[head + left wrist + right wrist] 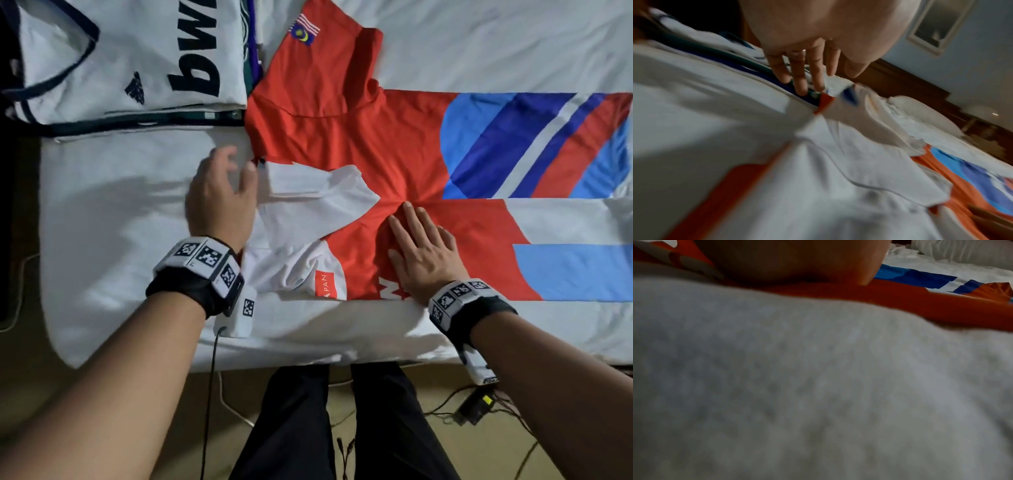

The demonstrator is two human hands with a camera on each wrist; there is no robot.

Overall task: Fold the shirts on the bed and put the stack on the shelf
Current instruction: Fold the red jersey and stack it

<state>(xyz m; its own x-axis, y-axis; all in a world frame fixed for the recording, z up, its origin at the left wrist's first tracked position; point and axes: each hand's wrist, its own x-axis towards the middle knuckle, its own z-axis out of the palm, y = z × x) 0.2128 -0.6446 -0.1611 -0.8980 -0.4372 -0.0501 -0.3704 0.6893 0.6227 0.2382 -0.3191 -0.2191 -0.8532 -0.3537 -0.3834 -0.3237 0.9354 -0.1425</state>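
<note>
Nearest, the right hand (423, 255) lies flat, fingers straight and together, pressing the red shirt (342, 137) onto the white bed (113, 212) near its front edge. Beside it, the left hand (219, 195) hovers with fingers loosely spread over the shirt's white sleeve (308, 192), which is folded across the red body; whether it touches the cloth cannot be told. Farther back, at the left, a stack of folded shirts (130, 58) rests on the bed, a white jersey on top.
</note>
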